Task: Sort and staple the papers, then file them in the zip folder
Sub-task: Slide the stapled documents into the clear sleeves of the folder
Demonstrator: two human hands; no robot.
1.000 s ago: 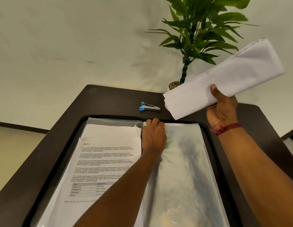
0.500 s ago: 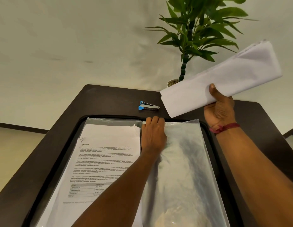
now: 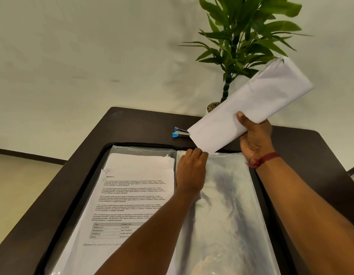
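Filing step, I judge: my left grip (image 3: 191, 171) pinches the top edge of the zip folder's (image 3: 87, 187) empty sleeve (image 3: 227, 205), my right grip (image 3: 253, 135) just beyond clasps the curled papers (image 3: 261, 100), whose low corner must next slide past my left fingers into that mouth.

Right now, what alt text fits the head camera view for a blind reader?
A person's right hand grips a curled sheaf of white papers above an open black zip folder on a dark table, while the left hand pinches its right clear plastic sleeve. Printed pages fill its left side.
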